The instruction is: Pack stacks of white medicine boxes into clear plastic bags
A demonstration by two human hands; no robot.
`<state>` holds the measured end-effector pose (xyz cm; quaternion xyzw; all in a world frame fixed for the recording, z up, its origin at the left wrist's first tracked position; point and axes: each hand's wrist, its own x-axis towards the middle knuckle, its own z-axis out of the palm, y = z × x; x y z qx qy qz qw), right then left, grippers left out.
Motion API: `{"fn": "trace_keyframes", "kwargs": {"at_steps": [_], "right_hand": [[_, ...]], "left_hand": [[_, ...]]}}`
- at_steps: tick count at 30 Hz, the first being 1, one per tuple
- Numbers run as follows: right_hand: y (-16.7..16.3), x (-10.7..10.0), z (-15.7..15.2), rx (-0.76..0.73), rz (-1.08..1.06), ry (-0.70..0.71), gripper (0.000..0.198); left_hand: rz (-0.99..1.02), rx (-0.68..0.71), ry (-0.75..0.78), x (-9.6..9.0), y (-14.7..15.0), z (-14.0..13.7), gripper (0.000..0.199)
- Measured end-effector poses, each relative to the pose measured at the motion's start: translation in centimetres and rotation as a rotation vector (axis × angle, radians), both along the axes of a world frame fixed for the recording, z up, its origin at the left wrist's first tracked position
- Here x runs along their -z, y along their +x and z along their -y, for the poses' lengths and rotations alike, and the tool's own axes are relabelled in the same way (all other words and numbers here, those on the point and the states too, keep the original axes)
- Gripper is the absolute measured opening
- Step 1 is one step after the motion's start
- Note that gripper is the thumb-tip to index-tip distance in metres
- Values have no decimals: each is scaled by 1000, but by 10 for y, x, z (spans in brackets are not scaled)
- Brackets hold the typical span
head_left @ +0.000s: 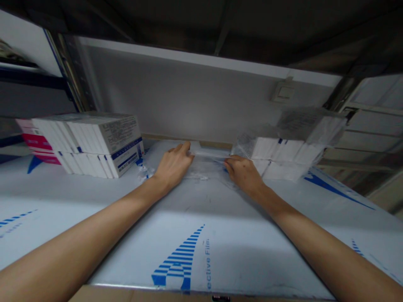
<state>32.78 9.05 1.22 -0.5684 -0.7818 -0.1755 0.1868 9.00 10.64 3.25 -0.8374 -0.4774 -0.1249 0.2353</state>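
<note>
Between my two hands, a clear plastic wrapper (208, 165) lies stretched over the shelf. My left hand (175, 162) is closed on its left part, fingers pressed together. The fingers of my right hand (244, 171) pinch the right part. Just beyond that hand stands a stack of white boxes (283, 153), partly covered by crumpled clear plastic. Left of my left hand sits a bare block of white boxes (94, 142) with blue stripes and small print, packed in two layers. What lies under the wrapper is hard to make out.
The shelf (239, 239) is covered in blue-printed protective film. Pink-and-white boxes (39, 142) stand at the far left. An upper shelf (201, 29) hangs low overhead. A wall switch (283, 91) is on the back wall, and metal uprights (75, 75) flank the bay.
</note>
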Motion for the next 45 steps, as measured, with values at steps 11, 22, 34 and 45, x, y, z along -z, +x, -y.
{"fn": "trace_keyframes", "kwargs": {"at_steps": [11,22,34,45], "right_hand": [[-10,1,6,-8,-99,-30,31],[0,3,5,38,-42,30,60],[4,7,-7,-79,-194,89,27],[-1,1,-1,-103,-225,9,53]], "left_hand": [[40,-23,-44,0,0,0,50],[21,67,119,4,0,-3,40],[76,118,138,1,-3,-3,36],[169,26,-69,-5,-2,3,57]]}}
